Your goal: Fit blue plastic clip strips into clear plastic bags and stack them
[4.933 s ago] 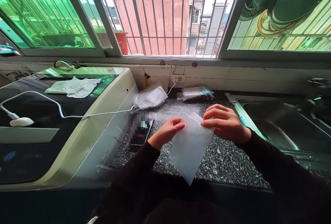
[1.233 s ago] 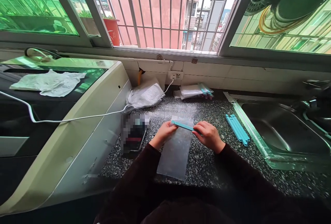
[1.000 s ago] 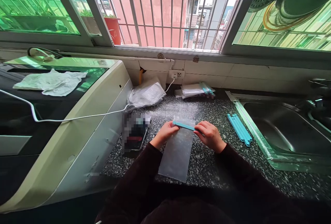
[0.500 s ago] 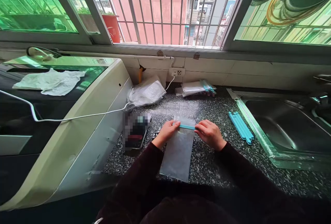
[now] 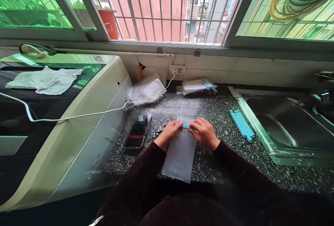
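A clear, flat plastic bag (image 5: pixel 179 158) lies on the speckled counter in front of me. Across its upper part runs a light-blue bag-sealing strip (image 5: pixel 186 126). My left hand (image 5: pixel 170 132) pinches the strip's left end, thumb on top. Closed on the right part of the same strip is my right hand (image 5: pixel 205 133), its fingers covering much of that end. Several loose blue strips (image 5: pixel 242 125) lie side by side to the right, near the sink.
A phone (image 5: pixel 135 133), partly blurred out, lies left of the bag. Behind are crumpled plastic bags (image 5: pixel 147 91) and a stack of flat bags (image 5: pixel 194 86) with blue strips. A white cable (image 5: pixel 86 115) crosses a large appliance (image 5: pixel 104 97). At right is a metal sink (image 5: pixel 281 121).
My right hand has slid left along the strip, closer to my left hand. The left hand stays at the strip's left end. The view has shifted slightly.
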`<move>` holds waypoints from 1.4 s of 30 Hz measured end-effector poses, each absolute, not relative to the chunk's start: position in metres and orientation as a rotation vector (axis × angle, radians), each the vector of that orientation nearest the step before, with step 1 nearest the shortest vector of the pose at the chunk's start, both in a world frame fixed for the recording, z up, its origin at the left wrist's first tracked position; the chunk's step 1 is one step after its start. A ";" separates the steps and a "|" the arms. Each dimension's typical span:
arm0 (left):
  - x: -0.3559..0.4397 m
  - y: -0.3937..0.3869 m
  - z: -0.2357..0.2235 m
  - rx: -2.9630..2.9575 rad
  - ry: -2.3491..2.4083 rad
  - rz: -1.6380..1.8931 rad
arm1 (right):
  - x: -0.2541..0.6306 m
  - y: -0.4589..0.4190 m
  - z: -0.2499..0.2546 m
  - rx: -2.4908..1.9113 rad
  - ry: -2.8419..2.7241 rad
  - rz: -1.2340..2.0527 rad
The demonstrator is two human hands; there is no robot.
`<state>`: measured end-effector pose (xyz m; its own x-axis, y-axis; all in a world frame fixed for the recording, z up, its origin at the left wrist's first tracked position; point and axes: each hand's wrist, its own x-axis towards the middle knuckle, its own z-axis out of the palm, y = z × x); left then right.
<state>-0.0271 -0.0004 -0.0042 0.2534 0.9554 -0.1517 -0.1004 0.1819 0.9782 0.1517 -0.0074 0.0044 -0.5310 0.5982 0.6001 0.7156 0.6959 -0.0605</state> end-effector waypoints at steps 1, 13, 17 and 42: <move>-0.027 0.000 -0.005 1.064 0.995 0.974 | 0.151 -0.008 0.004 -1.004 -2.303 -0.262; -0.023 -0.001 -0.014 0.823 0.823 1.016 | 0.157 -0.012 -0.001 -1.006 -2.228 -0.201; -0.023 0.000 -0.018 0.980 0.905 1.070 | 0.158 -0.012 -0.002 -0.982 -2.213 -0.195; -0.017 -0.007 -0.011 0.930 0.949 1.141 | 0.156 -0.011 -0.004 -0.992 -2.108 -0.090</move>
